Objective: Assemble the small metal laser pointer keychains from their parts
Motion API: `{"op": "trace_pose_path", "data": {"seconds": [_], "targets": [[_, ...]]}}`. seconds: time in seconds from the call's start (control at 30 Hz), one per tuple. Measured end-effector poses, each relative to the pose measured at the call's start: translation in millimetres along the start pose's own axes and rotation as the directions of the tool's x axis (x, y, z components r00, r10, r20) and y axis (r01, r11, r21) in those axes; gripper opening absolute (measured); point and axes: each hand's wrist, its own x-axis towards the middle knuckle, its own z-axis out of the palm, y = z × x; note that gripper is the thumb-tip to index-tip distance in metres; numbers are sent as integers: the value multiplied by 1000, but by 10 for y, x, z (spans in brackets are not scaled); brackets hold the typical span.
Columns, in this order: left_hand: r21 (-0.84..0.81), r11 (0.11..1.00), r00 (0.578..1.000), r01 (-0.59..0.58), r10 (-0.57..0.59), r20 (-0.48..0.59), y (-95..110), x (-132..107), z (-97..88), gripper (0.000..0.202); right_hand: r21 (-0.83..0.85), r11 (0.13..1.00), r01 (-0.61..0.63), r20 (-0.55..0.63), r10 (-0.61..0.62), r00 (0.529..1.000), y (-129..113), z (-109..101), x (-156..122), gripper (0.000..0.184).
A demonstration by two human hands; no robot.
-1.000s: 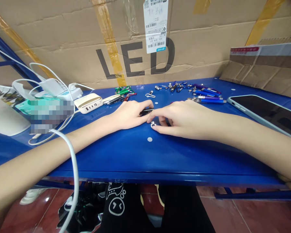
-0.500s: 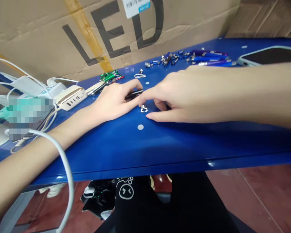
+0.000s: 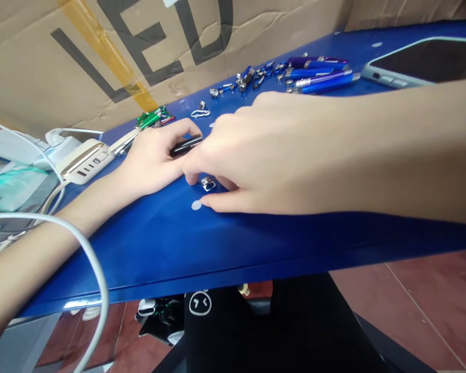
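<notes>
My left hand (image 3: 155,158) rests on the blue tabletop, thumb and fingers closed around a glossy black tube (image 3: 187,146), pen-like in shape. My right hand (image 3: 241,155) reaches in from the right, its curled index finger at the left thumb tip and the tube's near end. Its thumb is stretched out, apart from the fingers. In the gap below those fingers, a small silver metal piece (image 3: 207,183) with a square end lies on the table. I see no contact between it and the thumb. Beyond the hands lies a silver carabiner clip (image 3: 200,112) with a small metal cap.
Blue and purple tubes (image 3: 322,80) lie at the back right beside small clips and metal parts (image 3: 246,79). A phone (image 3: 423,59) is farther right. Green pieces (image 3: 151,119), a white device (image 3: 87,161) and cables (image 3: 97,264) are left. A cardboard box (image 3: 256,31) stands behind.
The camera view has shifted, so the table and hands appear farther left. My right hand has moved closer over the small metal piece, while my left still grips the black tube.
</notes>
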Motion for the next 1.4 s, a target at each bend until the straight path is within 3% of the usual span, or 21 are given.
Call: {"op": "trace_pose_path", "data": {"seconds": [0.07,0.17,0.33,0.73,1.2,1.4], "targets": [[3,1000,1000,-14,14,-23,0,-2,3,35,-173,971,164,23,-163,986,37,-2,41,28],[-1,1000,998,-30,30,-54,-1,-8,6,32,-197,961,192,41,-187,981,138,30,140,28],[-23,999,1000,-28,28,-10,-2,-25,-3,31,-171,972,161,57,-153,987,201,33,203,30],[12,1000,999,-27,27,-25,-12,-47,3,35,-185,972,142,67,-131,989,187,38,214,31],[-69,997,999,-40,37,-38,-28,-42,18,27,-164,977,135,60,-127,990,185,30,203,29],[20,999,999,-32,32,-25,2,-45,-4,32,-250,956,155,17,-156,988,178,-1,191,26]]}}
